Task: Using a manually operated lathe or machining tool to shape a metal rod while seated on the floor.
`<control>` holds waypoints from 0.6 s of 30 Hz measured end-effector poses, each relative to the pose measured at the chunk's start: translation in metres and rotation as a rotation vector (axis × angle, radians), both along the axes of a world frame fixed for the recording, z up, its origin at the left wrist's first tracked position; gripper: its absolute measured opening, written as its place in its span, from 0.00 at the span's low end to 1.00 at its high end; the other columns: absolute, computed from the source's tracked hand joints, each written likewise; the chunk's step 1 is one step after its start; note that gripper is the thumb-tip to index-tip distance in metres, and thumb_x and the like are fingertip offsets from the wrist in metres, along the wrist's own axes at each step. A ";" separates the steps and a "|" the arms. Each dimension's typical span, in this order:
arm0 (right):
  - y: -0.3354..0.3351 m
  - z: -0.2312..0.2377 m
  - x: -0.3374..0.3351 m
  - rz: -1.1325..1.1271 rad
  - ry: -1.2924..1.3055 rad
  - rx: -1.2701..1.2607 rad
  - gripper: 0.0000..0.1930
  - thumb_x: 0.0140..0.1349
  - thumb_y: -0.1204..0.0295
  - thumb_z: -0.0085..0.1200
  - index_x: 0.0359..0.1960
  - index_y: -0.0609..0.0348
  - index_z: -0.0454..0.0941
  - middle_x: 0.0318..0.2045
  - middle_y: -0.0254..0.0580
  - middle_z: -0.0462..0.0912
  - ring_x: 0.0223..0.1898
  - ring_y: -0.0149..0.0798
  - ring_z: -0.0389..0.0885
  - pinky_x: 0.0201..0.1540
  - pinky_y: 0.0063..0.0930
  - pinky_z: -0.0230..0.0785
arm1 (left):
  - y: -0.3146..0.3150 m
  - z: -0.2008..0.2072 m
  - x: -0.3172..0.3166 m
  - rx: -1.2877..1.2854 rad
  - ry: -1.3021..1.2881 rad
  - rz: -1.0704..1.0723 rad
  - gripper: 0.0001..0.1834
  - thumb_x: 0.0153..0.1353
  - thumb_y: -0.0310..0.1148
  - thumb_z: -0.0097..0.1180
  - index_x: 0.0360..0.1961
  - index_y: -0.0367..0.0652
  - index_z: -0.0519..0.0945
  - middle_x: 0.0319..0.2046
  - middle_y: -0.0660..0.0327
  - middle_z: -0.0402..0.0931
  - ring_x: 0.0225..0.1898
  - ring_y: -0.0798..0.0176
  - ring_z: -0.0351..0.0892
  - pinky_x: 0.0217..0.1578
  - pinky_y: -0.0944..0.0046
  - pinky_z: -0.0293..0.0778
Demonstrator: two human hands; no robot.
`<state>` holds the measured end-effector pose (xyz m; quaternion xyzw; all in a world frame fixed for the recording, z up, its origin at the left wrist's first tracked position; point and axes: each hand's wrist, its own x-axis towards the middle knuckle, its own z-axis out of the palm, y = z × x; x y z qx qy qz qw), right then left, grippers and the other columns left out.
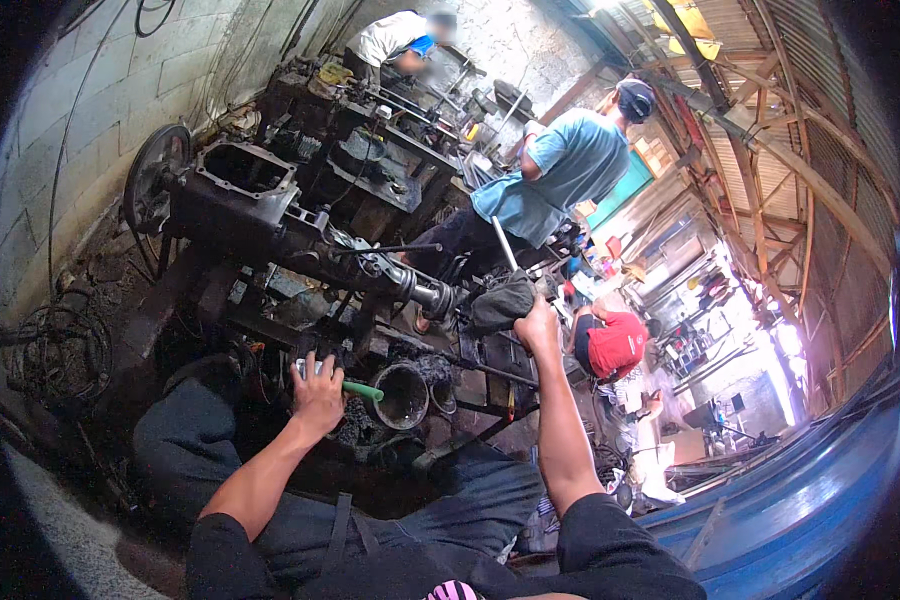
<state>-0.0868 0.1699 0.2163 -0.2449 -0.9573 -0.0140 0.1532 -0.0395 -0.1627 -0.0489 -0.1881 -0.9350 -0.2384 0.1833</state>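
Observation:
My left hand (318, 395) is closed at the front of a lathe-like machine (250, 235), its fingers curled downward. From beneath it a green tube-shaped handle (365, 391) sticks out to the right, and a small pale piece shows on its left. My right hand (537, 325) grips the near side of a dark rounded piece (500, 303) at the machine's right end. A pale metal rod (505, 243) rises from that piece. Between my hands lies the machine's round metal chuck (425, 292). The undersides of both hands' grips are hidden.
A belt wheel (157, 180) and an open-topped gear housing (242, 170) stand at the left. A metal bucket (402, 396) sits low between my arms. One person in blue (575, 165) stands close beyond the machine; others in red (618, 342) and white (390, 40) are farther off.

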 end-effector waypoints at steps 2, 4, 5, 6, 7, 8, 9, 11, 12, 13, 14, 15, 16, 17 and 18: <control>-0.004 0.000 -0.001 -0.009 0.009 0.017 0.30 0.51 0.72 0.56 0.61 0.58 0.71 0.46 0.66 0.83 0.51 0.63 0.82 0.55 0.54 0.74 | -0.001 -0.001 0.001 0.004 0.009 0.000 0.21 0.52 0.36 0.63 0.48 0.41 0.80 0.60 0.52 0.70 0.66 0.37 0.60 0.60 0.25 0.57; -0.011 -0.004 -0.004 -0.004 0.042 0.055 0.30 0.50 0.71 0.57 0.60 0.57 0.71 0.45 0.66 0.83 0.50 0.63 0.82 0.54 0.53 0.75 | -0.001 -0.002 0.001 0.009 0.017 0.008 0.21 0.52 0.36 0.63 0.48 0.41 0.80 0.59 0.52 0.70 0.66 0.37 0.61 0.60 0.25 0.57; -0.012 -0.002 -0.002 -0.002 0.041 0.055 0.30 0.50 0.71 0.57 0.60 0.57 0.71 0.45 0.66 0.83 0.50 0.63 0.82 0.54 0.53 0.75 | -0.001 -0.002 0.001 -0.003 0.002 0.006 0.21 0.52 0.36 0.63 0.48 0.41 0.80 0.60 0.53 0.69 0.66 0.37 0.61 0.61 0.25 0.57; -0.012 0.000 0.001 -0.012 0.016 0.049 0.30 0.50 0.71 0.57 0.59 0.58 0.71 0.45 0.66 0.83 0.51 0.64 0.82 0.55 0.53 0.75 | -0.001 -0.002 0.001 -0.015 -0.013 0.005 0.21 0.52 0.36 0.64 0.48 0.41 0.80 0.60 0.53 0.69 0.66 0.37 0.61 0.61 0.25 0.56; -0.013 0.001 0.003 -0.024 -0.011 0.042 0.29 0.50 0.71 0.58 0.58 0.58 0.72 0.45 0.66 0.83 0.51 0.64 0.82 0.55 0.53 0.74 | -0.002 0.000 0.002 -0.016 -0.015 0.006 0.21 0.52 0.36 0.64 0.48 0.41 0.80 0.60 0.53 0.69 0.66 0.37 0.61 0.61 0.25 0.56; -0.010 0.002 0.004 -0.022 0.008 0.028 0.27 0.50 0.70 0.58 0.56 0.59 0.72 0.46 0.66 0.83 0.51 0.64 0.82 0.55 0.53 0.74 | -0.001 0.002 0.002 -0.001 -0.019 -0.006 0.22 0.52 0.37 0.64 0.48 0.41 0.80 0.60 0.53 0.69 0.66 0.37 0.60 0.61 0.25 0.56; -0.009 0.000 0.003 -0.021 0.006 0.027 0.27 0.50 0.70 0.58 0.56 0.59 0.72 0.46 0.66 0.83 0.51 0.64 0.82 0.55 0.53 0.74 | -0.002 0.003 0.003 0.014 -0.024 -0.018 0.22 0.52 0.37 0.64 0.49 0.41 0.80 0.60 0.53 0.69 0.66 0.37 0.60 0.61 0.25 0.55; -0.006 0.002 0.003 -0.032 0.021 0.024 0.26 0.51 0.70 0.58 0.55 0.59 0.72 0.46 0.66 0.83 0.51 0.64 0.82 0.55 0.54 0.74 | 0.000 0.005 0.003 -0.001 -0.017 -0.008 0.23 0.52 0.37 0.65 0.49 0.41 0.80 0.60 0.53 0.69 0.66 0.37 0.60 0.61 0.25 0.55; -0.005 -0.001 0.004 -0.033 0.034 0.018 0.26 0.51 0.70 0.57 0.55 0.59 0.72 0.46 0.66 0.83 0.50 0.64 0.82 0.54 0.54 0.74 | -0.001 0.006 0.003 0.013 -0.043 -0.015 0.22 0.52 0.36 0.64 0.49 0.41 0.80 0.60 0.53 0.69 0.66 0.37 0.60 0.61 0.25 0.56; -0.007 -0.002 0.004 -0.037 0.032 0.017 0.26 0.51 0.70 0.57 0.55 0.59 0.72 0.46 0.66 0.83 0.50 0.64 0.82 0.54 0.54 0.74 | -0.002 0.008 0.004 0.024 -0.070 -0.022 0.21 0.52 0.35 0.64 0.49 0.41 0.80 0.60 0.52 0.69 0.66 0.37 0.60 0.61 0.25 0.56; -0.009 -0.003 0.003 -0.028 0.016 0.037 0.26 0.51 0.70 0.57 0.55 0.59 0.72 0.46 0.66 0.83 0.50 0.64 0.82 0.54 0.54 0.74 | -0.002 0.006 0.003 0.021 -0.073 -0.027 0.21 0.52 0.35 0.64 0.49 0.41 0.80 0.60 0.52 0.69 0.66 0.37 0.60 0.61 0.25 0.56; -0.010 -0.002 0.001 -0.020 0.000 0.057 0.26 0.52 0.70 0.57 0.56 0.59 0.72 0.46 0.66 0.83 0.50 0.64 0.82 0.54 0.54 0.74 | -0.001 0.004 0.002 0.022 -0.047 -0.016 0.21 0.53 0.34 0.63 0.49 0.41 0.80 0.60 0.52 0.69 0.66 0.37 0.60 0.60 0.25 0.56; -0.014 -0.001 0.000 0.000 0.014 0.057 0.26 0.51 0.70 0.58 0.55 0.58 0.72 0.45 0.67 0.83 0.50 0.64 0.82 0.54 0.55 0.74 | -0.003 0.002 0.001 0.019 -0.024 -0.003 0.20 0.53 0.33 0.61 0.48 0.40 0.80 0.59 0.52 0.69 0.66 0.37 0.60 0.60 0.25 0.57; -0.012 -0.002 0.000 -0.003 0.009 0.050 0.26 0.51 0.70 0.58 0.55 0.58 0.72 0.45 0.67 0.83 0.50 0.64 0.82 0.54 0.55 0.74 | -0.003 0.001 0.001 0.012 -0.028 -0.007 0.20 0.53 0.33 0.61 0.48 0.40 0.80 0.59 0.52 0.69 0.66 0.37 0.60 0.60 0.25 0.57; -0.008 -0.003 0.001 0.005 0.029 0.048 0.26 0.51 0.70 0.58 0.55 0.58 0.72 0.45 0.67 0.83 0.50 0.64 0.82 0.54 0.55 0.74 | -0.003 0.001 0.001 0.021 -0.019 -0.010 0.20 0.53 0.33 0.60 0.48 0.40 0.80 0.59 0.52 0.70 0.66 0.37 0.60 0.60 0.25 0.57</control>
